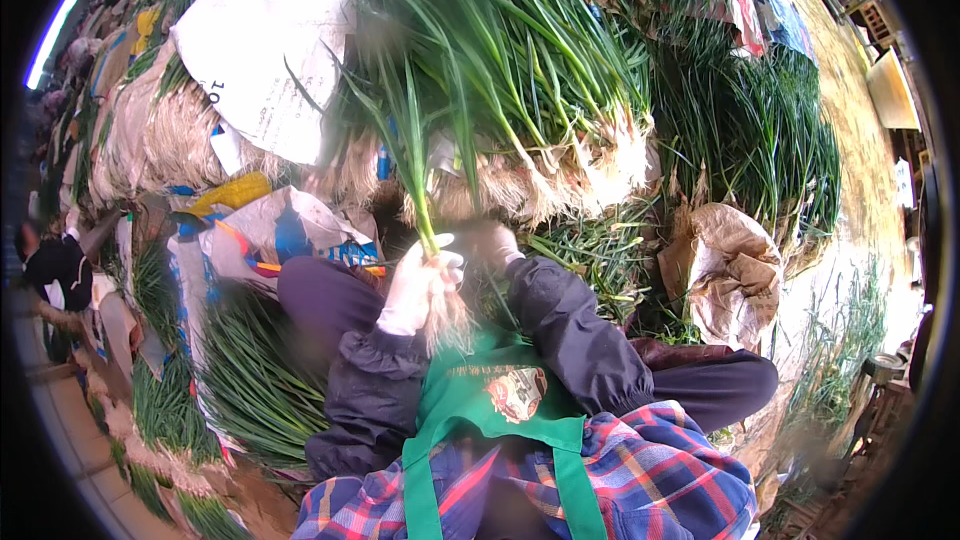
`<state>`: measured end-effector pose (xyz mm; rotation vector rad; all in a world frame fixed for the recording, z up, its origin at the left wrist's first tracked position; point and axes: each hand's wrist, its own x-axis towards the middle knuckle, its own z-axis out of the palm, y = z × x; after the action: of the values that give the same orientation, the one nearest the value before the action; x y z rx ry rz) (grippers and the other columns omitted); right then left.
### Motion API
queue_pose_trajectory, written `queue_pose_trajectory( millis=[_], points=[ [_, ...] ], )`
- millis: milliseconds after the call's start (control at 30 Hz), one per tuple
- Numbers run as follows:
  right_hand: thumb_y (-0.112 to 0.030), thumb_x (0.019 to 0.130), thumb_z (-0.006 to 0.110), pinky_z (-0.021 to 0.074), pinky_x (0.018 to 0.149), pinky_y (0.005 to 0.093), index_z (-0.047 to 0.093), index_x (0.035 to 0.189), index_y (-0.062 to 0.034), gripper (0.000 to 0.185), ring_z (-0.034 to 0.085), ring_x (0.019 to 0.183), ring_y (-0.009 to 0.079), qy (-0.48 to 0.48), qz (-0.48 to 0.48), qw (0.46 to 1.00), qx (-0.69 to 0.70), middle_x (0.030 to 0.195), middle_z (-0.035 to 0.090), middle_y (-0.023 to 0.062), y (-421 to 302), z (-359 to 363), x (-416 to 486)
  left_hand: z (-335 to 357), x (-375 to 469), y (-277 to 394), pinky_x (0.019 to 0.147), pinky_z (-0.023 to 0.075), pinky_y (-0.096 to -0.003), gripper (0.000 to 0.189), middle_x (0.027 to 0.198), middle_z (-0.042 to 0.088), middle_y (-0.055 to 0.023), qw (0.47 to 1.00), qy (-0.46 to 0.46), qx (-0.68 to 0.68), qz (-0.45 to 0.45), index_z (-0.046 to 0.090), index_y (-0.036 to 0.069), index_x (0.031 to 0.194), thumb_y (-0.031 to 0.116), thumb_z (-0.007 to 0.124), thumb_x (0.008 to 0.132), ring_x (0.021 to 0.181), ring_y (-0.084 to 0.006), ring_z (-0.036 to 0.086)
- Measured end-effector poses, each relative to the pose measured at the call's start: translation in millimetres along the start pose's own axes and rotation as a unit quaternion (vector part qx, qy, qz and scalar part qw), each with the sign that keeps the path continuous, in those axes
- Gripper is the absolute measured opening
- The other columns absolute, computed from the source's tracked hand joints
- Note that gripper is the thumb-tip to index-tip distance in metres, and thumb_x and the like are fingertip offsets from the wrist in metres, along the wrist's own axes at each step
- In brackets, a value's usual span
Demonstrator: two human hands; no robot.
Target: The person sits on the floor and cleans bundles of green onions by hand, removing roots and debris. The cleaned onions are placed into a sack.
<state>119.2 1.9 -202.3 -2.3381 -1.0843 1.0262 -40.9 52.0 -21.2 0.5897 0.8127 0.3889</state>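
My left hand (420, 286), in a whitish glove, is closed around the pale lower stems of a green leafy plant (415, 142), likely a leek or green onion. Its stringy roots hang below the fingers over my green apron (480, 367). Close by on the right is my gloved right hand (495, 244), blurred, its fingers hard to make out. Beyond both hands lies a large heap of similar green plants (517, 52), with pale stems and a mass of roots (525, 187) towards me.
A white sack (270, 60) lies over bundles at the upper left. Cut leaves (600, 255) litter the ground right of my hands, near a crumpled brown sack (735, 270). More green bundles (262, 375) lie beside my left knee. Another person (60, 270) is at the far left.
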Motion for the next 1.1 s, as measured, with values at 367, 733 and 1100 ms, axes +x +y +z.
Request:
queue_pose_trajectory(
  millis=[367,733,1100],
  points=[
    [-0.014,0.093,0.048,0.043,0.055,0.0203,0.06,0.099,-0.0077,0.015,0.051,0.06,0.0051,0.169,-0.142,0.841,0.494,0.077,0.06,0.0006,-85.7,-182.1,-85.3,24.4,60.5,42.8,0.056,0.0443,-0.0183,0.032,0.103,0.056,-0.0074,0.978,-0.148,-0.13,0.061,0.049,0.007,0.118,-0.002,0.049,0.087,0.076,-0.0121,0.053],
    [-0.013,0.078,0.062,0.047,0.072,0.0315,0.051,0.111,0.0012,0.038,0.059,0.086,0.0249,0.182,-0.077,0.98,-0.002,0.092,0.062,0.0171,-89.5,-239.6,-11.7,88.5,142.6,3.9,0.048,0.0482,-0.0245,0.014,0.073,0.062,-0.0027,0.993,0.028,0.027,0.11,0.057,0.009,0.091,0.003,0.064,0.08,0.056,-0.012,0.056],
    [-0.006,0.086,0.051,0.0507,0.079,0.0313,0.046,0.118,-0.001,0.032,0.06,0.084,0.0155,-0.104,-0.033,0.767,0.633,0.112,0.057,0.0145,-63.2,-303.1,-105.6,66.2,102.7,7.0,0.058,0.0533,-0.0255,0.022,0.105,0.063,-0.0124,0.98,-0.1,-0.127,0.114,0.056,0.01,0.101,-0.001,0.058,0.083,0.072,-0.0175,0.062]
  ],
)
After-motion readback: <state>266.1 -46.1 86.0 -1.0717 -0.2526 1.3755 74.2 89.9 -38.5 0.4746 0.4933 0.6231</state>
